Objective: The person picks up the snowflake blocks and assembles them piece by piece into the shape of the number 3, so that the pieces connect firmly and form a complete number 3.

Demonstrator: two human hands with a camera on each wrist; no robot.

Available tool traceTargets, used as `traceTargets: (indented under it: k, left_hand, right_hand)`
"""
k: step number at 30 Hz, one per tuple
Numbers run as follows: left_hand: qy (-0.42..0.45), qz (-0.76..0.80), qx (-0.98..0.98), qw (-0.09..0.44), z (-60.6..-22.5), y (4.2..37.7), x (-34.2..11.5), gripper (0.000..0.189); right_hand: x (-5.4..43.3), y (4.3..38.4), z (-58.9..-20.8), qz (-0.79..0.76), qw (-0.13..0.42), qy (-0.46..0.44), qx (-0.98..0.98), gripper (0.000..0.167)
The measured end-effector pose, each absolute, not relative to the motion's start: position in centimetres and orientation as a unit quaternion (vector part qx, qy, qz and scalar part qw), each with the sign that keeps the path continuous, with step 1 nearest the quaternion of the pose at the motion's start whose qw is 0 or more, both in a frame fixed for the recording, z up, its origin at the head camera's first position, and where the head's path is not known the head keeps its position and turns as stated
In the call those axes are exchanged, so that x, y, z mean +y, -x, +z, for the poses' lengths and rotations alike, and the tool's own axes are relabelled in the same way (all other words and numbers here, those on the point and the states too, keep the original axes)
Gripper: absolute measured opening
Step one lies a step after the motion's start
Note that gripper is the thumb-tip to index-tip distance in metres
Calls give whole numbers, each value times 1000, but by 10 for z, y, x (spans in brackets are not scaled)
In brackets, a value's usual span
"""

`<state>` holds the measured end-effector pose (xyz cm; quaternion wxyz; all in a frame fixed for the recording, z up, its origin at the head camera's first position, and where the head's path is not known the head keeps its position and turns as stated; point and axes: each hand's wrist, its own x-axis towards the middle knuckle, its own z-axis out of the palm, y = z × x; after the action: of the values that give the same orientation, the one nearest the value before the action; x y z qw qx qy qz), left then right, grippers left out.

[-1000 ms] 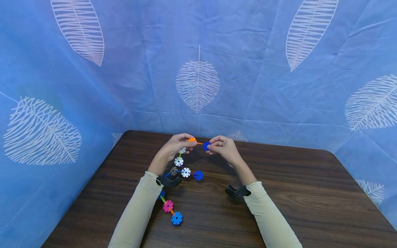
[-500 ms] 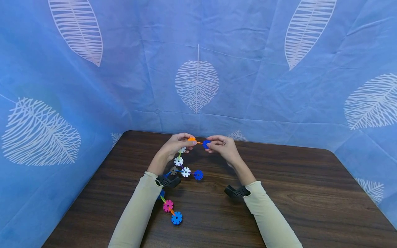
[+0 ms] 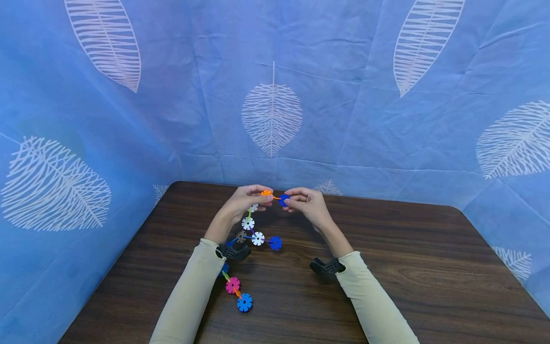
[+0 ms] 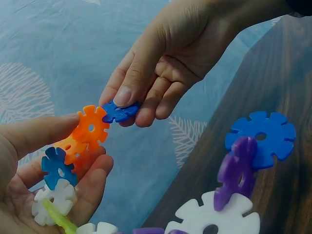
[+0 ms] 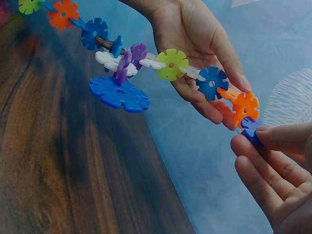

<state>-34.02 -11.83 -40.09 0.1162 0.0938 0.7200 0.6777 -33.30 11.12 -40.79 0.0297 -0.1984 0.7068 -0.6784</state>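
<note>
My left hand (image 3: 240,203) pinches orange snowflake discs (image 4: 87,130) between thumb and fingers. They belong to a chain of notched plastic discs that hangs below the hand. My right hand (image 3: 313,208) pinches a dark blue snowflake disc (image 4: 118,115), whose notched edge meets an orange disc's edge; how deeply they interlock is hard to tell. Beyond the orange come a mid-blue disc (image 5: 206,91), a yellow-green disc (image 5: 165,70) and white discs (image 4: 228,214). A purple disc (image 4: 226,183) joins a blue disc (image 4: 278,146) on a side branch. My left wrist hides part of the chain.
The dark wooden table (image 3: 408,267) lies under both arms. Nearer me, the chain's lower end shows a pink disc (image 3: 229,289) and a blue disc (image 3: 245,308). A blue cloth (image 3: 352,129) with white leaf prints hangs behind the table's far edge. Each wrist wears a black band (image 3: 327,266).
My right hand, with the dark blue disc, has shifted slightly left toward the orange disc. My left hand and the hanging chain have hardly moved.
</note>
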Motion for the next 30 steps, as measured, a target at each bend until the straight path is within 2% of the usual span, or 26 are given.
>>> traceTargets:
  k: [7,30]
  left_hand:
    - [-92,687,712,109,-400,340,-119,44]
    - [-101,690,706,120,-398,338,-116,32]
  right_hand:
    - [110,332,-407,-676,24,194,711,23]
    - [119,335,-402,-647,33,207,733,23]
